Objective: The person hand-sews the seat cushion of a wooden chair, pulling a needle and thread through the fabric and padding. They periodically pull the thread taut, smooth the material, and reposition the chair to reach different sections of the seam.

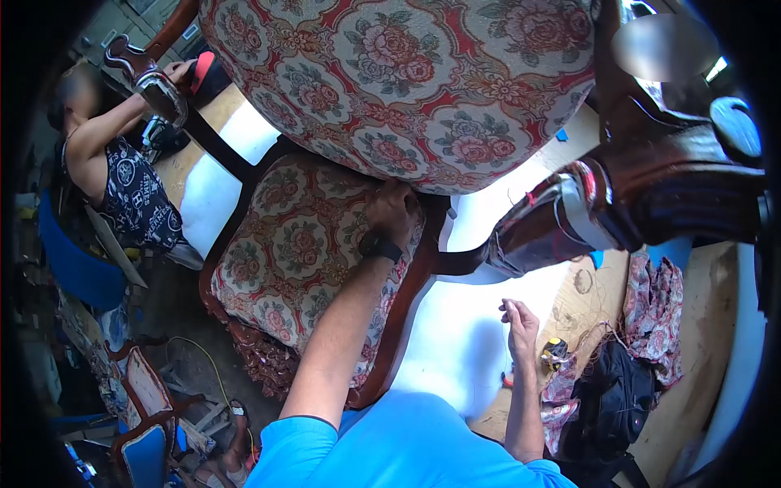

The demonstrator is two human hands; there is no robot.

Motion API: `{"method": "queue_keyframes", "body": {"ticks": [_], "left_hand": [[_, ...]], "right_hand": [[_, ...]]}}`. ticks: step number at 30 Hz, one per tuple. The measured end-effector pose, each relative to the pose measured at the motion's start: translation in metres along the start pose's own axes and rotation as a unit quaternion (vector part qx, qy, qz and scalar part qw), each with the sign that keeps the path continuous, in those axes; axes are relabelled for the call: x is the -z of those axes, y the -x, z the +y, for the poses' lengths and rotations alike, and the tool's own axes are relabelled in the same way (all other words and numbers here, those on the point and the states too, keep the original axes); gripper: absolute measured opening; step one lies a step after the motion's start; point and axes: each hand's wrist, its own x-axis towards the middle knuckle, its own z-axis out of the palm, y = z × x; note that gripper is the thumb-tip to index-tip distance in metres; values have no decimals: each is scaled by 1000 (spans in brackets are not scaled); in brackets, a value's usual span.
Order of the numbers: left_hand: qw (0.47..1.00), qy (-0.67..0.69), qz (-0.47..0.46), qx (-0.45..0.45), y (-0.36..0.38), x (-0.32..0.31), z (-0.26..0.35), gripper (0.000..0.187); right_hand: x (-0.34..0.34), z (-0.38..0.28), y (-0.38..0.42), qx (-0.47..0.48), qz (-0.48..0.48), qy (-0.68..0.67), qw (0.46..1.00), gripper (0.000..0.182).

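Observation:
A carved dark wooden chair has floral fabric on its backrest (pixel 394 65) and its seat (pixel 301 244). My left hand (pixel 392 213), with a dark watch at the wrist, presses in where the backrest's lower edge meets the seat. Its fingers are bent and the tips are hidden, so what they grip cannot be made out. My right hand (pixel 521 324) is raised beside the chair over a white sheet of padding (pixel 443 325). Thumb and fingers are pinched together there; anything between them is too fine to name.
A black backpack (pixel 614 398), floral fabric scraps (pixel 655 313) and a yellow-black tape measure (pixel 555 351) lie on the wooden surface to the right. At left another person (pixel 122 171) handles something red (pixel 202 71). More chair frames (pixel 146 382) stand at lower left.

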Motion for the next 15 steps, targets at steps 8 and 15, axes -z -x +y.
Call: {"method": "queue_keyframes", "body": {"ticks": [8, 15], "left_hand": [[997, -24, -57, 40, 2, 0, -3, 10], [999, 3, -42, 32, 2, 5, -2, 9]], "right_hand": [[-22, -19, 47, -8, -55, 38, 998, 20], [-44, -9, 65, -2, -122, 72, 990, 17]]}}
